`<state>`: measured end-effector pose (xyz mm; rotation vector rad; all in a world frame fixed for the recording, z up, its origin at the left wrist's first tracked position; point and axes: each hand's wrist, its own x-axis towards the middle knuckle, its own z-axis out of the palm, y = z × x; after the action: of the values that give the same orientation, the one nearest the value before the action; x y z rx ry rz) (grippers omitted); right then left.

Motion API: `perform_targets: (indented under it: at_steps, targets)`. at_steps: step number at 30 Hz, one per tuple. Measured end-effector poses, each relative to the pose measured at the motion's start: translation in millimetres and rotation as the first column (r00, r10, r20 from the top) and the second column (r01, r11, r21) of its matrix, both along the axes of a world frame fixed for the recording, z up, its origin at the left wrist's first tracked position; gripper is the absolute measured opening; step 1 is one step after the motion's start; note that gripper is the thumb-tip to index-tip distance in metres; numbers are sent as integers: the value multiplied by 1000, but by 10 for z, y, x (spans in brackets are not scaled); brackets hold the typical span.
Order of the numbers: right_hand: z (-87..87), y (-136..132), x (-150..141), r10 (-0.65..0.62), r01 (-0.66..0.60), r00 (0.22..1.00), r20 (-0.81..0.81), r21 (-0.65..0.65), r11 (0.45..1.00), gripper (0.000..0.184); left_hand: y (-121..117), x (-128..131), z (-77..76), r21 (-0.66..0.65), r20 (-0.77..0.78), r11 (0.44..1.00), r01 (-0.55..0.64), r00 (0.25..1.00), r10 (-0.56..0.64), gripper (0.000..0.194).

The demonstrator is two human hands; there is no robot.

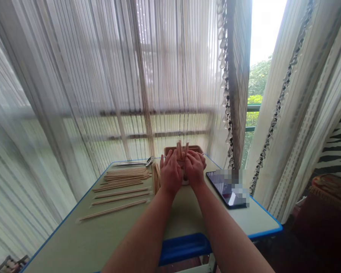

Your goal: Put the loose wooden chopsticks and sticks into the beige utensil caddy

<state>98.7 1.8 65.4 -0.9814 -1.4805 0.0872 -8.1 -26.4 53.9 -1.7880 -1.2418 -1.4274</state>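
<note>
Holding upright sticks (pixel 180 151) btwn L fingers (pixel 173 161) & R fingers (pixel 191 157), brown box (pixel 198 148) behind, contents unclear.

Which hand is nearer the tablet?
Right. The right hand is left of the tablet, near its far end; the left hand is farther left, with the right hand between them.

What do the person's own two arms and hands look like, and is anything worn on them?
The left forearm and right forearm are bare, with no sleeve, watch or bracelet in view. The left hand and right hand wear no gloves. Small details, such as nails, cannot be made out.
</note>
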Motion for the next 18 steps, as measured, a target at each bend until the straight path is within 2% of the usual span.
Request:
perform_targets:
  at_steps: [7, 14, 18]
  targets:
    - [30, -46, -13, -98, 96, 992, -73, -37, 995, 26, 23, -11, 0, -33, 25, 999, 3, 1000, -2, 49]
    - [34, -88, -4, -28, 28, 1000, -6, -18, 999, 23, 6, -9, 25, -67, 59, 998, 22, 998, -18, 46]
    - [24, -65, -12, 51, -50, 998, 26, -21, 999, 23, -1, -13, 44, -79, 105, 996, 32, 994, -23, 41]
